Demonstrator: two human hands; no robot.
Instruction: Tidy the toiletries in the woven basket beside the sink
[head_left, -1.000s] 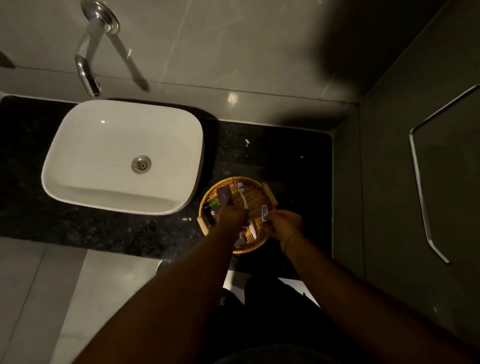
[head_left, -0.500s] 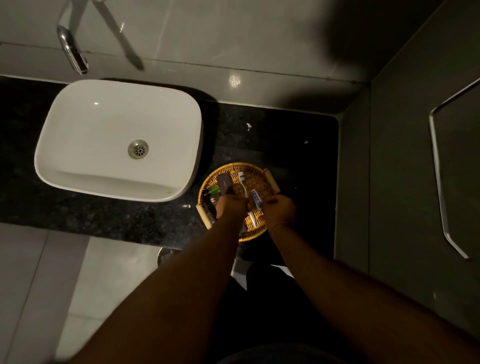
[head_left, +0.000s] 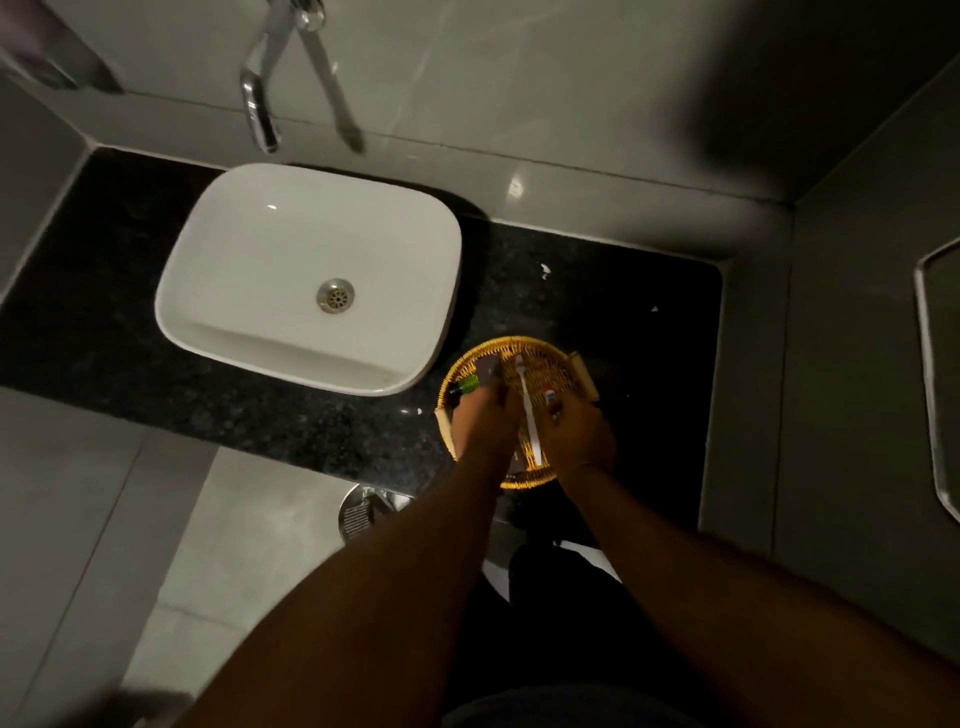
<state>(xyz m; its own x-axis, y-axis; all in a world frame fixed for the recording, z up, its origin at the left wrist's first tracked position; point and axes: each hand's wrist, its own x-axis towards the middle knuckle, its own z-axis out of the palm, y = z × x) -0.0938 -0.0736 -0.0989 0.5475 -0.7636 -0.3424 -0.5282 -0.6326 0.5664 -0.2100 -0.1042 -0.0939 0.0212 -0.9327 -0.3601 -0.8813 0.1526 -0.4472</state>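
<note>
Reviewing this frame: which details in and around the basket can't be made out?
- Head view: near half of the woven basket is covered by both hands.
- Left hand: grasp hidden beneath it.
- Small tube at the right hand: label too small, dim.
- Green bottle: partly covered.

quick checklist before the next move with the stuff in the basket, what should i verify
1. Basket fully on the counter: not ok, its near rim overhangs the front edge.
2. Toothbrush inside the basket: ok, lying between both hands.
3. Right hand grip on the small tube: ok, tube sticks out past the fingers.
4. Left hand contents: cannot tell, it covers what is under it.
5. Green bottle in the basket: ok, by the left rim.
</note>
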